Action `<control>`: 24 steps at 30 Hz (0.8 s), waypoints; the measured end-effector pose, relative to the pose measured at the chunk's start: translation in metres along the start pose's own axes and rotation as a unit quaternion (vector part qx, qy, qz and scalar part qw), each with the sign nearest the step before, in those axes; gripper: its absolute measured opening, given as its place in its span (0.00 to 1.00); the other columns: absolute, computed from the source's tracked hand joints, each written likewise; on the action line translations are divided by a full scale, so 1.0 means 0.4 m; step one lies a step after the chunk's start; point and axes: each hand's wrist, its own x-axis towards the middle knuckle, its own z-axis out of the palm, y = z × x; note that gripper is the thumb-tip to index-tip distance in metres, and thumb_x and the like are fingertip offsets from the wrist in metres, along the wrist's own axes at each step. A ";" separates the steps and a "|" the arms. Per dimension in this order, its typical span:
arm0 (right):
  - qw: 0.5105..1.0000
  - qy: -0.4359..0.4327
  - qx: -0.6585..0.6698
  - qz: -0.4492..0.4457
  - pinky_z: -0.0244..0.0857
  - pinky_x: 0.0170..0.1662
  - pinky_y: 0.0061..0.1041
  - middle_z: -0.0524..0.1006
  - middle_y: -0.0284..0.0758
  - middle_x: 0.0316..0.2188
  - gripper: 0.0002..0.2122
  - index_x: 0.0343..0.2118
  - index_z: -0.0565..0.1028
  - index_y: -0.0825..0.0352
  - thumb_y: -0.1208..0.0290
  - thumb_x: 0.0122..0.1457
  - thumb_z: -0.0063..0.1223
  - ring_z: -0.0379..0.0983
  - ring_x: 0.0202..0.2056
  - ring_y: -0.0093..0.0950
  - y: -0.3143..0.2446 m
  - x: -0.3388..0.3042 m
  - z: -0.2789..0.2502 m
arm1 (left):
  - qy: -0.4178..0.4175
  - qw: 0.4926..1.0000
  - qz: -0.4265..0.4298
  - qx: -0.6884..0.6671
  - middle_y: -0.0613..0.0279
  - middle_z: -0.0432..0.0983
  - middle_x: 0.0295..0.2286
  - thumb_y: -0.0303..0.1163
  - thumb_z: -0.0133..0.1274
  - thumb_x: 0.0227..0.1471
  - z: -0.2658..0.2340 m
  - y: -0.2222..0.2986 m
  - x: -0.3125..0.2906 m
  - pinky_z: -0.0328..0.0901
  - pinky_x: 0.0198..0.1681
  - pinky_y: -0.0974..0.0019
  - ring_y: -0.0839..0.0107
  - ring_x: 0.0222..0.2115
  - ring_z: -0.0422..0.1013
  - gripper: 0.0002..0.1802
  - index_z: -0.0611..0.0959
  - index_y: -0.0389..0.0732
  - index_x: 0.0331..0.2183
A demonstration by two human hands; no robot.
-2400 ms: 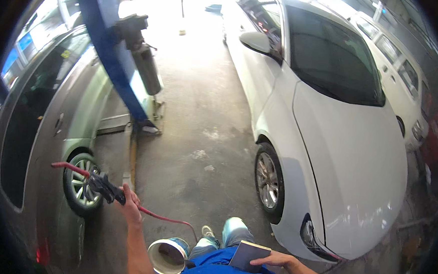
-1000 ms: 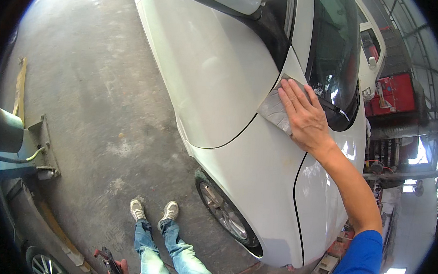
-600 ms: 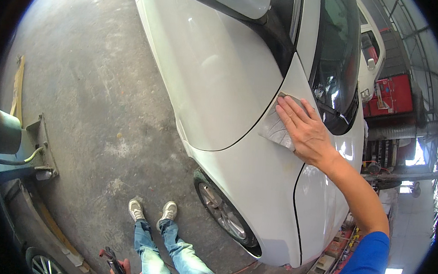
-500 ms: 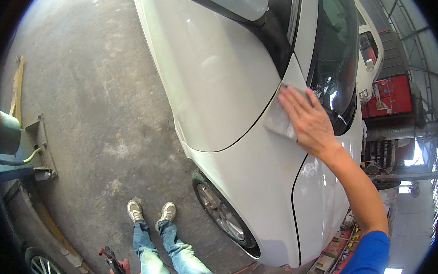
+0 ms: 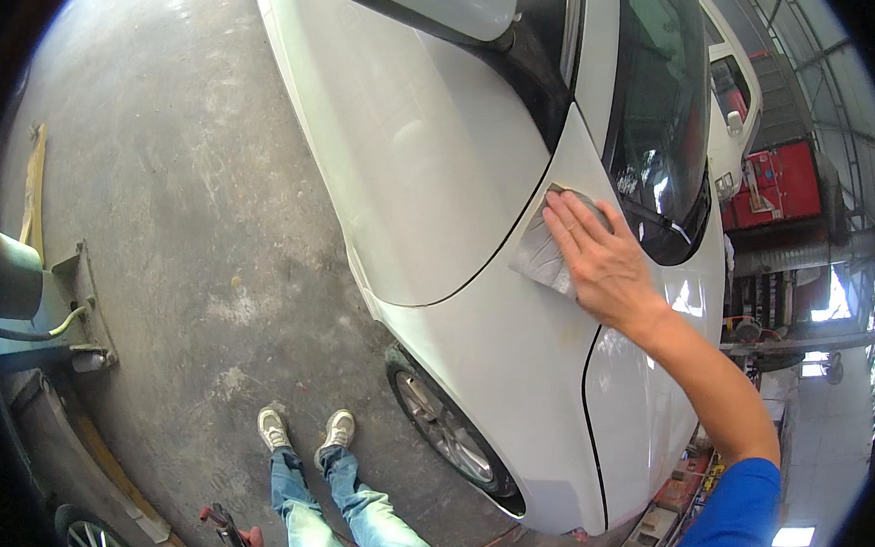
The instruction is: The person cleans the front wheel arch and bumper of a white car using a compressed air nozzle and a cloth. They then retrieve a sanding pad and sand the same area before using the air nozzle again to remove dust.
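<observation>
My right hand (image 5: 603, 266) presses a thin grey sheet, by its look sandpaper (image 5: 546, 255), against the white car's front fender (image 5: 495, 317). Its fingers lie together over the sheet, and a tan edge shows by the fingertips. The seam with the door runs just left of it, and the windscreen's lower corner is to its right. Low at the bottom edge, my left hand (image 5: 258, 543) grips a black tool with a red end, apparently an air gun (image 5: 227, 531). Most of that hand is cut off by the frame.
The car's side mirror (image 5: 454, 4) juts out at the top, and its front wheel (image 5: 443, 424) is below the fender. A blue-grey machine (image 5: 30, 299) stands at left, near another wheel (image 5: 91, 531). A red hose (image 5: 486, 545) lies on the concrete floor. A red cabinet (image 5: 789, 185) is beyond the car.
The sheet and my right hand have slid slightly left and down along the fender, and more of the tan edge shows. My left hand has sunk slightly toward the bottom edge, still gripping the tool.
</observation>
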 end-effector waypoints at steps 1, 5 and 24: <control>1.000 0.003 0.001 -0.011 0.53 0.65 0.38 0.70 0.39 0.62 0.23 0.57 0.72 0.73 0.76 0.56 0.45 0.63 0.64 0.31 0.002 -0.005 0.000 | 0.001 1.000 -0.001 -0.006 0.72 0.60 0.19 0.39 0.63 0.58 0.001 -0.002 -0.002 0.56 0.24 0.66 0.78 0.21 0.56 0.22 0.71 0.39 0.22; 0.997 0.023 -0.068 -0.009 0.54 0.64 0.37 0.71 0.39 0.61 0.23 0.56 0.73 0.74 0.76 0.56 0.45 0.63 0.63 0.31 0.055 0.038 -0.011 | -0.005 1.000 -0.016 0.017 0.72 0.60 0.19 0.39 0.63 0.58 0.001 0.001 0.002 0.56 0.25 0.66 0.78 0.22 0.56 0.21 0.71 0.39 0.23; 0.992 -0.002 -0.124 -0.021 0.53 0.64 0.36 0.72 0.40 0.59 0.23 0.56 0.71 0.75 0.74 0.58 0.46 0.62 0.62 0.30 0.132 0.131 -0.040 | -0.001 1.000 -0.019 0.006 0.71 0.63 0.19 0.42 0.62 0.58 0.022 -0.025 0.013 0.59 0.25 0.65 0.77 0.22 0.59 0.20 0.74 0.40 0.23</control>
